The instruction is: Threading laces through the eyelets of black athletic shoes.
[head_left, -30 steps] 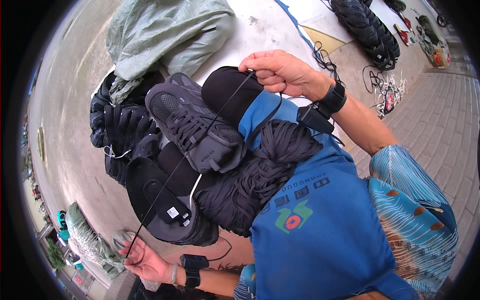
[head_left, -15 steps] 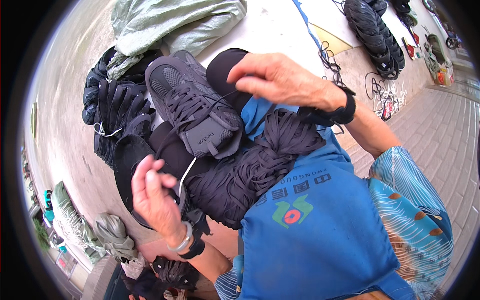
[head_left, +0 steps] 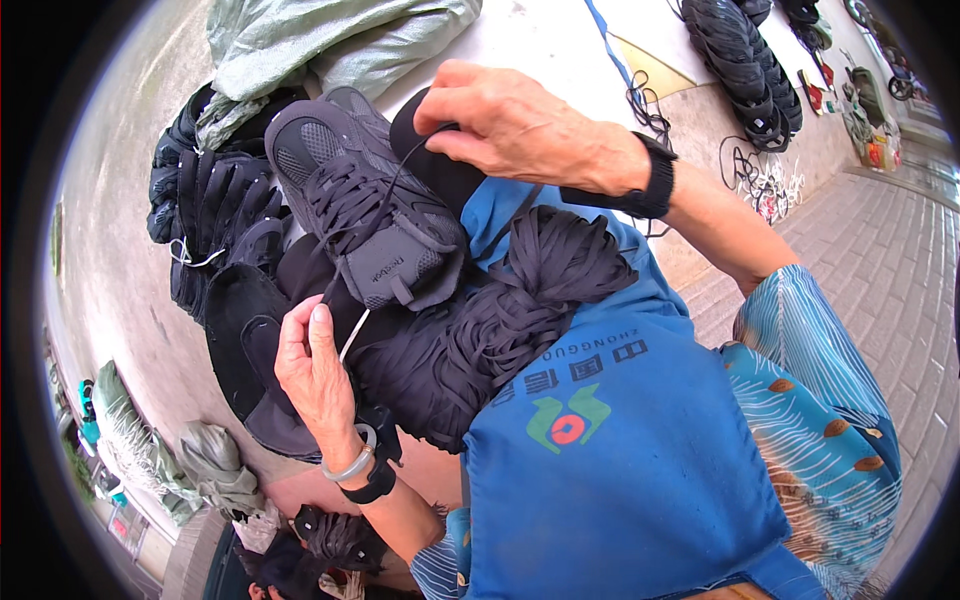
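Note:
A dark grey shoe upper (head_left: 345, 160) lies across my lap, its toe pointing away, with a dark shoelace (head_left: 385, 198) threaded through several of its eyelets. My right hand (head_left: 535, 135) pinches one end of the lace between thumb and forefinger, to the right of the upper. Low on the left, my left hand (head_left: 318, 370) pinches the other end near the tongue (head_left: 385, 268). Both ends run out from the lacing to my fingers. Against the upper's near side rests a thick bundle of dark laces (head_left: 500, 310) on my blue apron (head_left: 640, 470).
A stack of dark shoe uppers tied with white cord (head_left: 215, 215) stands at the left. Pale green sacking (head_left: 340, 45) lies beyond. More stacked uppers (head_left: 745, 70) sit at the far right, near loose black and white cords (head_left: 765, 185). A dark upper (head_left: 240, 350) lies beside my left hand.
My left hand has closed its fingers on a lace end. My right hand has shifted slightly left and up, its lace drawn out from the shoe. The whole view has shifted a little.

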A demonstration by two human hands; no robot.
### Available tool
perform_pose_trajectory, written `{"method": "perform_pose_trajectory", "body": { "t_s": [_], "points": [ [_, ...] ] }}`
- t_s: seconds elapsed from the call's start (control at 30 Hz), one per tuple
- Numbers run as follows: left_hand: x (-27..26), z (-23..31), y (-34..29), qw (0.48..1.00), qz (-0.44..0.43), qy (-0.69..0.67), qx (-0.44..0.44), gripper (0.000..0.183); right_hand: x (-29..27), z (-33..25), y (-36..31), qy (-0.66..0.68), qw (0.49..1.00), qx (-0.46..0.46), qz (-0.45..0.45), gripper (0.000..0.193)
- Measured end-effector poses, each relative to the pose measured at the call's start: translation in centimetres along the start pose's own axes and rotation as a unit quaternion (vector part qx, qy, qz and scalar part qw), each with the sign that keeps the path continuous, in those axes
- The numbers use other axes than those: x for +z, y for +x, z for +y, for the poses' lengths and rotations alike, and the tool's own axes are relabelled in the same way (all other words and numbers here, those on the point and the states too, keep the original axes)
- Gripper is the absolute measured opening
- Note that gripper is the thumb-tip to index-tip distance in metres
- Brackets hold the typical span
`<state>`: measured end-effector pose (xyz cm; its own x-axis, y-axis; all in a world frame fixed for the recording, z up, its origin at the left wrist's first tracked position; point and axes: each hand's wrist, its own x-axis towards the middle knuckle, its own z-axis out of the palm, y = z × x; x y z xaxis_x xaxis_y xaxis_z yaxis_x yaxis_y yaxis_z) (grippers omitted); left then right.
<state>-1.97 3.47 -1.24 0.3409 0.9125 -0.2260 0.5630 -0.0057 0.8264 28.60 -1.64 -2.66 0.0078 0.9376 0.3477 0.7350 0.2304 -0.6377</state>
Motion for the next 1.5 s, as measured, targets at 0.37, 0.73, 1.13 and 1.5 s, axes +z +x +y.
{"method": "perform_pose_trajectory", "body": {
  "t_s": [0.37, 0.73, 1.13, 1.5],
  "points": [
    [-0.5, -1.1, 0.2, 0.997, 0.026, -0.045, -0.051, 0.022, -0.8, -2.6, -5.6, -0.101, 0.948, -0.065, -0.294, 0.012],
    [0.5, -0.1, 1.0, 0.997, 0.017, -0.058, -0.047, 0.020, -0.1, -2.7, -4.3, -0.137, 0.938, -0.122, -0.294, 0.012],
    [0.4, 0.0, 1.9, 0.985, -0.052, -0.128, -0.105, 0.027, -0.9, -2.5, -3.8, -0.116, 0.961, -0.026, -0.251, 0.014],
    [0.1, 0.2, 3.4, 0.989, -0.102, -0.085, -0.071, 0.026, -0.9, -1.9, -3.0, 0.060, 0.985, 0.012, -0.161, 0.012]
  ]
}}
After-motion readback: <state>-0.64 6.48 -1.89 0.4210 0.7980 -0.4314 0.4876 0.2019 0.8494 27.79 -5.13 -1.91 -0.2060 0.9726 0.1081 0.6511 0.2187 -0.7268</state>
